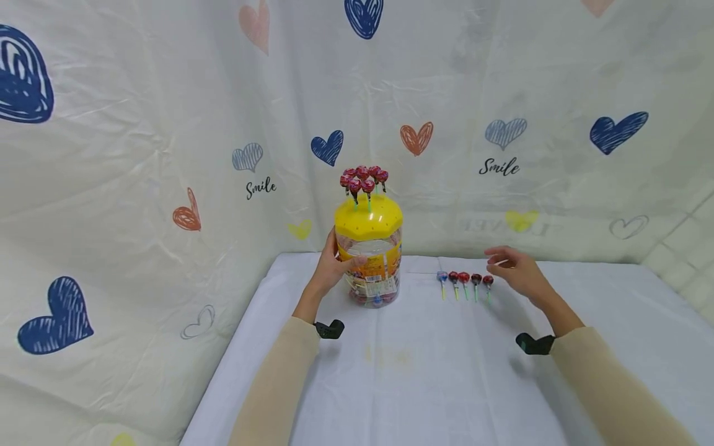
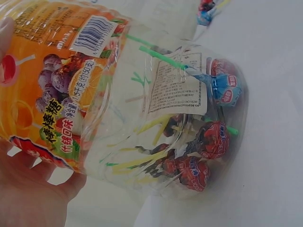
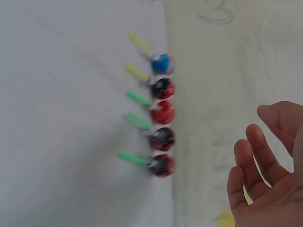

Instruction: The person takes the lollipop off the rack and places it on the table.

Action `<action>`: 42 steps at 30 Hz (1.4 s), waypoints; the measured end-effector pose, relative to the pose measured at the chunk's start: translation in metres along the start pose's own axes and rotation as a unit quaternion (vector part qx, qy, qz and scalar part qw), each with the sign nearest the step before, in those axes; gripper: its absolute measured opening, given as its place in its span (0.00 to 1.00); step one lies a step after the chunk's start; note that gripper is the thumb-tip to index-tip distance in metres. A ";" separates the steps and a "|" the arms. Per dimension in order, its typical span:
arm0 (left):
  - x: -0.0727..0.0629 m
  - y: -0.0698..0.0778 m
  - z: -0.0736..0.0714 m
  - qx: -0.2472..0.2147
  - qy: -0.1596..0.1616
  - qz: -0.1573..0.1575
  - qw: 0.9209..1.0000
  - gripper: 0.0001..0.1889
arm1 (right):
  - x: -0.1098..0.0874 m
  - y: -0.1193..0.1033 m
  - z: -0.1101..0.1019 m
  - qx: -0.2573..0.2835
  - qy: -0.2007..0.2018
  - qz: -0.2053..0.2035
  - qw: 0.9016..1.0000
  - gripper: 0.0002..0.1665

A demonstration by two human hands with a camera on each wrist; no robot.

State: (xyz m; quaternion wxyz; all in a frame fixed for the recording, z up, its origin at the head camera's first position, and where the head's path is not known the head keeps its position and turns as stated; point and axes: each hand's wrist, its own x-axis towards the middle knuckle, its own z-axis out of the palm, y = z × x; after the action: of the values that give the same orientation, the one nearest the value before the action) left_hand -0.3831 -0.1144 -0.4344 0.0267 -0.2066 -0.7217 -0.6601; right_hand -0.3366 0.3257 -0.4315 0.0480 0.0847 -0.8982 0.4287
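Observation:
My left hand point(image 1: 329, 266) grips the side of a clear plastic candy jar point(image 1: 385, 269), thumb across its orange label and fingers behind. The jar stands upright on the table under a yellow scalloped lid point(image 1: 368, 220). Several red-wrapped lollipops point(image 1: 362, 172) stick up from the lid, heads on top. More lollipops point(image 2: 191, 172) lie at the jar's bottom in the left wrist view. To the right is a row of several lollipops point(image 1: 465, 278), one blue-wrapped point(image 3: 163, 63) and the others red or dark. My right hand point(image 1: 519, 272), fingers loosely bent and holding nothing, hovers beside the row's right end.
A white cloth covers the table point(image 1: 424, 384). Behind it hangs a pale curtain point(image 1: 446, 80) printed with hearts and words, close to the jar's back. The curtain also runs along the left side. Dark wrist straps point(image 1: 535, 344) show at both sleeves.

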 end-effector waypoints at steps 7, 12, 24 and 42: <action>0.000 -0.001 0.003 0.000 0.000 0.002 1.000 0.49 | 0.011 -0.074 -0.009 0.023 0.001 -0.103 0.994 0.20; 0.000 -0.003 0.002 0.001 0.004 0.007 1.000 0.48 | 0.025 -0.123 0.001 0.019 -0.015 -0.143 0.989 0.18; 0.000 -0.004 0.004 0.001 0.006 0.009 1.000 0.47 | 0.046 -0.197 0.034 0.057 0.006 -0.192 0.980 0.18; -0.005 -0.002 0.007 -0.003 0.032 -0.003 0.999 0.46 | 0.071 -0.241 0.079 0.185 0.036 -0.190 0.963 0.25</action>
State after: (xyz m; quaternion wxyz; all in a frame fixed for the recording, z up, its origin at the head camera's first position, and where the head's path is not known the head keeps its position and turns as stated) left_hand -0.3778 -0.1092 -0.4389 0.0473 -0.1835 -0.7189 -0.6687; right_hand -0.3611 0.1070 -0.2862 0.1442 0.2462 -0.7683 0.5730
